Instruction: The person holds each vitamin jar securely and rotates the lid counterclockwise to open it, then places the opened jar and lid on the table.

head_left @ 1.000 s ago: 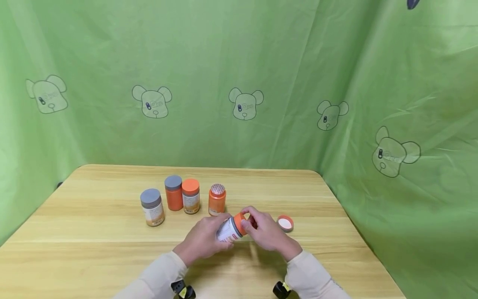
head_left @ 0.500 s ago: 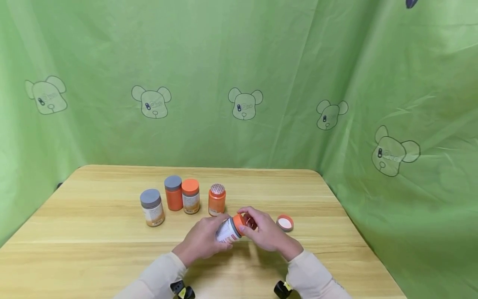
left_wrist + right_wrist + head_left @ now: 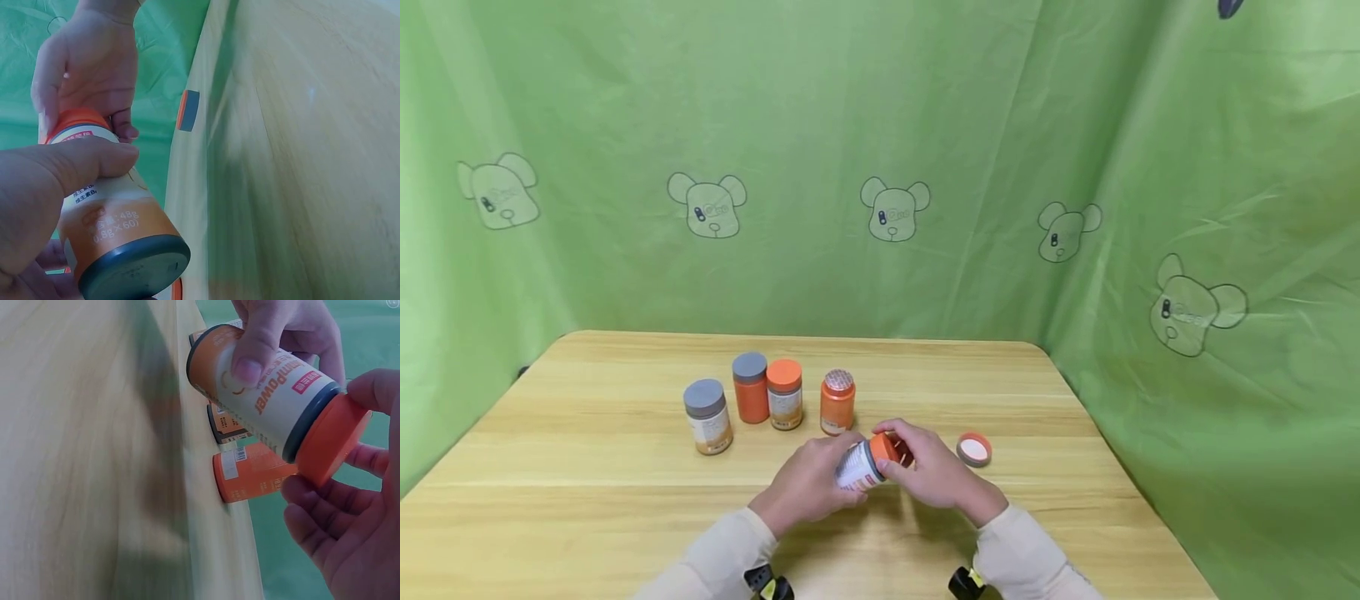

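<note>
Pale wood grain covers the tabletop (image 3: 587,500), its near edge cut off by the bottom of the head view. At its left rim a small dark object (image 3: 521,370) shows too little to identify. Next, upright, is a white-and-orange jar with a grey lid (image 3: 708,421), its print too small to read. To its right and farther back stands a red jar with a grey lid (image 3: 751,392) and, close beside that, an orange-lidded jar (image 3: 786,400); whether the two touch is hard to tell. Then comes an orange jar with a silvery seal (image 3: 838,407).

The left hand (image 3: 808,483) grips the body of a tilted jar (image 3: 857,468), thumb laid across the label and hiding part of its lettering; the other fingers are mostly out of sight behind it. The jar is held above the tabletop, between both hands, its orange cap (image 3: 883,448) toward the right. The right hand (image 3: 938,472), cut off by the edge of its own wrist view, has fingers and thumb curled round the cap; whether the cap is loose cannot be seen. Beyond, a loose lid (image 3: 974,449) lies with its white inside up. The green curtain (image 3: 1247,192) runs out of view at the right.
</note>
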Demonstrator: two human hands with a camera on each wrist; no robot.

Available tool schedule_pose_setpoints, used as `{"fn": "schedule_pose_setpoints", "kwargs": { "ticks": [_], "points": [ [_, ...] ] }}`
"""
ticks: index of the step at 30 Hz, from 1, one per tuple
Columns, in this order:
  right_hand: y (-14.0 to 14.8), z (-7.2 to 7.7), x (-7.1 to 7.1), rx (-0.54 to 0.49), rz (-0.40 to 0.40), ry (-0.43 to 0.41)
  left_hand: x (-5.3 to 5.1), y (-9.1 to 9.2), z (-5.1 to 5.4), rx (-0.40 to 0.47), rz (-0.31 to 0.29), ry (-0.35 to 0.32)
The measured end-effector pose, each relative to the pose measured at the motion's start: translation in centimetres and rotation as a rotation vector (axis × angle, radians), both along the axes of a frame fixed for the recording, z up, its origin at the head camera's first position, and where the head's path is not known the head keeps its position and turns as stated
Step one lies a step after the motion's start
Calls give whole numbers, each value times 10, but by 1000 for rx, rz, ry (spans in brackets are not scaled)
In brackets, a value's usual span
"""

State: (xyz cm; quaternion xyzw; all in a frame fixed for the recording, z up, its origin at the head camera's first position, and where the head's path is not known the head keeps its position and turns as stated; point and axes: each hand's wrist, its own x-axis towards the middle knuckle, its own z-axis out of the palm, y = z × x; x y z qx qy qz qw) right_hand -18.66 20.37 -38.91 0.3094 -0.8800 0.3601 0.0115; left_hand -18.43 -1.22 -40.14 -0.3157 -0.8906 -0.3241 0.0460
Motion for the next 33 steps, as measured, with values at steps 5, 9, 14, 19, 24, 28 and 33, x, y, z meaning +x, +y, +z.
{"fn": "schedule_pose_setpoints", "kwargs": {
  "ticks": [5,9,14,19,24,28,33],
  "points": [
    [0,0,3,-29,33,7,2,-1,-2,10,7,-22],
    [-1,-1,4,-18,7,-4,4,0,-4,14,8,-29],
    [-1,1,2,-20,-20,-25,1,1,-2,3,7,11],
    [0,2,3,-29,-3,-2,0,0,0,1,4,-1],
    [0,1,2,-23,-14,23,-1,0,1,11,-3,5],
    [-1,2,2,-22,-26,-11,-1,2,1,8,-7,9],
    [-2,3,2,-26,-10,-9,0,2,1,3,4,-7]
  ]
}}
